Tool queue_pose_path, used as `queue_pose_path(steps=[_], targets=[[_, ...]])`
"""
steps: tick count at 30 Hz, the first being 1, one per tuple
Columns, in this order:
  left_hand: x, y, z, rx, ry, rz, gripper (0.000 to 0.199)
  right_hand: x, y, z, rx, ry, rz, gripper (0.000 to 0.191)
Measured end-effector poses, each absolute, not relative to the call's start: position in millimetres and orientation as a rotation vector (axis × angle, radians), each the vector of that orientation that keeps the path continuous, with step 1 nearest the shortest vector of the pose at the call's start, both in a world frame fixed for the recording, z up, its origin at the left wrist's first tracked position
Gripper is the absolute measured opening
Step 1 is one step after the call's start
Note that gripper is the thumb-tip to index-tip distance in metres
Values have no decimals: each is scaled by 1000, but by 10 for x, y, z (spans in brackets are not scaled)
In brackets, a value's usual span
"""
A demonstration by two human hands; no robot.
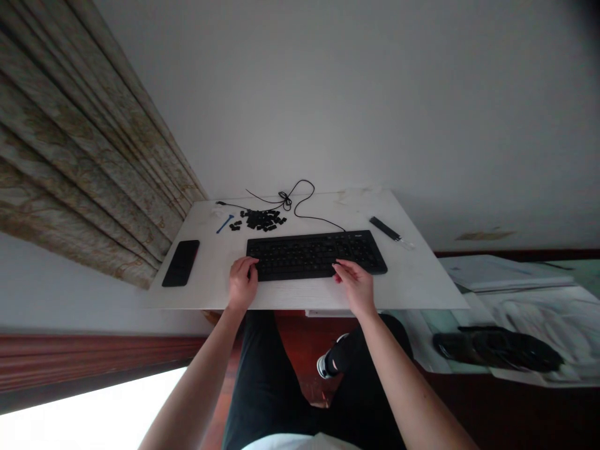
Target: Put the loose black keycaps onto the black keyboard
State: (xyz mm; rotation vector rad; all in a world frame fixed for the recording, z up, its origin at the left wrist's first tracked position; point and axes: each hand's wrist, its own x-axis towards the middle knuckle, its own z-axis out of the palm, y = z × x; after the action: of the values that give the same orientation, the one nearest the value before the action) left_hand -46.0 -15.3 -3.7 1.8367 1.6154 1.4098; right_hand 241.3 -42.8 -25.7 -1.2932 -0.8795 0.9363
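I have the keyboard squarely in front of me on the worktop, its long axis running left to right, the right end sitting slightly farther off. My left hand lies at its near left corner, fingers together and bent over the edge; whether they grip or only rest, I can't tell. My right hand is at the near edge, right of the middle, fingers curled and thumb close to the forefinger; I can't make out whether anything is pinched there. The relation that matters to me: the heap of keycaps lies beyond the far edge, forward and a little right of the left hand, so that hand is the nearer one, while the right would have to cross the keyboard diagonally. A blue tool lies just left of the heap.
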Motion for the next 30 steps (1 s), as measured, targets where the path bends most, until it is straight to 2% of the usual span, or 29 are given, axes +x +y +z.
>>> queue_pose_path(steps=[6,18,25,30], targets=[[-627,-102,-156,1509,1806,1548,26,2423,-433,-253,-1248,-783,979,34],[-642,-77,-252,1342,1665,1493,25,2447,-441,-256,-1328,-886,940,36],[-604,-132,-163,1611,1613,1487,24,2171,-420,-48,-1323,-970,1138,32],[-514,-236,-82,1983,1478,1357,22,1697,-281,111,-1266,-1009,1421,25]])
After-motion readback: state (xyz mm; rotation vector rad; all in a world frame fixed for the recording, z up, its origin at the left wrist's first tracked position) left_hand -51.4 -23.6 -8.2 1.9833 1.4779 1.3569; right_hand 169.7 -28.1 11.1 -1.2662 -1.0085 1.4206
